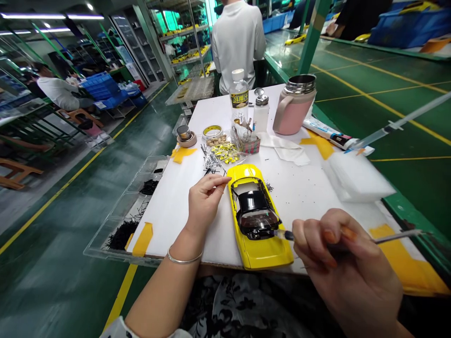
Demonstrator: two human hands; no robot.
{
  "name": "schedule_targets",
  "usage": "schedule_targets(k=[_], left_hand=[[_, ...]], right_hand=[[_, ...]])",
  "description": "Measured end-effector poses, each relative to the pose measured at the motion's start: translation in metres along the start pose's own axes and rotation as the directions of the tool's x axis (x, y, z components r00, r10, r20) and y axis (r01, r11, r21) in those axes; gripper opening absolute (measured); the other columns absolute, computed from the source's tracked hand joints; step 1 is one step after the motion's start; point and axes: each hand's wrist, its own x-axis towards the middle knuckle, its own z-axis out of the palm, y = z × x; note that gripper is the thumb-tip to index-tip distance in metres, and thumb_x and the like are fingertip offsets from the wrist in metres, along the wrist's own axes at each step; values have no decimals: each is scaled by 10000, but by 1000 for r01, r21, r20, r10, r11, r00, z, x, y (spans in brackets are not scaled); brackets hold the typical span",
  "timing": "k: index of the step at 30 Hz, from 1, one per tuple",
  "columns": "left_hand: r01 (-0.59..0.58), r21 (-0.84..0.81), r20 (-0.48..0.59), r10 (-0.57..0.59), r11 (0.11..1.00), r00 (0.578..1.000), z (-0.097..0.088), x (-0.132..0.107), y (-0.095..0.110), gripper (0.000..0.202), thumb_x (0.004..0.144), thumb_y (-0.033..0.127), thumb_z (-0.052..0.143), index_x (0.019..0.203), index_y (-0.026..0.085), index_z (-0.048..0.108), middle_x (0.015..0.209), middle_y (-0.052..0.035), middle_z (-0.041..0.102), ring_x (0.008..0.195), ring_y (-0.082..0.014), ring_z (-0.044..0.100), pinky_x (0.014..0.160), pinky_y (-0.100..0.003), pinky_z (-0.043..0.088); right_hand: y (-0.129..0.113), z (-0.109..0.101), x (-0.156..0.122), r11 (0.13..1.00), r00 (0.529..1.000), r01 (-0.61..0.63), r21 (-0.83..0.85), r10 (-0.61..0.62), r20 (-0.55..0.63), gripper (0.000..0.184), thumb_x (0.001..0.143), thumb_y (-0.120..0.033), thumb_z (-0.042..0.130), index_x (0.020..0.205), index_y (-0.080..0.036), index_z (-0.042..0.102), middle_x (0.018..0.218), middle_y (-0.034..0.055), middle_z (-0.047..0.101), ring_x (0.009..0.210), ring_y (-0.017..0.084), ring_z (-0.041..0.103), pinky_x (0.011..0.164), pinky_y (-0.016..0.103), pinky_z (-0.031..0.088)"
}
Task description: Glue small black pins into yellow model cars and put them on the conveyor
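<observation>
A yellow model car body [269, 253] with a black roof and clear window lies on the white work board. My left hand [206, 197] is closed in a pinch, its fingertips at the car's far left corner. Whether a small piece is between those fingertips I cannot make out. My right hand [348, 263] grips a thin pen-like tool [287, 235]. The tool's tip is at the right side of the car's window, and its narrow metallic end sticks out to the right. The tool's exact kind is unclear.
On the white board [176, 206] stand a pink mug [294, 110], a labelled bottle [239, 101] and a pump bottle [261, 112]. Bagged small yellow parts [225, 152] lie behind the car. A syringe [387, 127] juts in at right. A clear tray [105, 244] holds black pieces. One person [237, 42] is ahead.
</observation>
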Motion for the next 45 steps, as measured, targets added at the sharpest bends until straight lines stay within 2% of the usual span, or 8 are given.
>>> schedule_targets(k=[13,20,23,26,32,37,41,45], left_hand=[[-16,25,3,16,1000,1000,-1,-1,3,177,869,199,688,938,250,842,954,-47,754,815,-165,659,663,-279,496],[-26,35,-2,26,999,1000,-1,-1,4,184,868,196,683,938,256,841,955,-44,759,827,-170,666,670,-283,501],[-29,39,-5,29,999,1000,-1,-1,4,185,865,195,683,940,256,841,957,-45,761,820,-171,667,668,-286,503],[-32,46,-5,32,998,999,-1,-1,3,178,866,199,687,935,256,841,953,-44,761,821,-170,668,669,-282,505],[-31,64,-9,31,997,999,-2,-1,2,164,872,213,692,935,252,838,954,-44,756,842,-170,674,678,-272,517],[-18,80,-2,19,997,1000,-2,-1,2,155,869,223,695,932,241,834,962,-49,755,862,-180,678,667,-269,526],[-17,92,11,16,996,1000,-3,-1,2,132,875,245,712,927,246,833,956,-46,748,863,-181,668,671,-273,525],[-20,115,18,18,993,1000,-3,-3,2,139,889,229,709,952,258,830,971,-33,743,841,-164,655,712,-277,515]], right_hand=[[-13,-10,1,999,997,19,-40,-22,-77,269,894,-376,702,699,-209,620,471,-22,329,485,129,302,415,223,254],[-10,-11,1,997,997,33,-74,-38,-64,251,920,-360,656,719,-213,627,481,-26,315,485,131,280,418,230,223],[-10,-15,-1,991,1000,23,-131,-23,0,267,957,-344,610,728,-207,629,502,-18,345,501,135,312,463,248,263],[-11,-16,2,983,998,-2,-182,13,62,295,950,-395,648,730,-204,602,528,-14,372,521,149,361,489,270,322],[-22,-13,25,987,1000,-27,-156,28,3,365,894,-530,699,754,-233,539,561,-21,371,523,169,389,447,279,354],[-41,-27,35,985,1000,-4,-175,4,0,387,893,-547,688,710,-241,538,534,-32,329,482,152,330,388,251,301],[-51,-44,43,992,998,31,-125,-24,55,373,846,-477,758,633,-222,590,488,-43,258,468,123,212,355,210,159],[-40,-58,52,997,997,59,43,-56,-62,345,815,-410,779,613,-213,579,518,-50,180,523,131,138,360,185,100]])
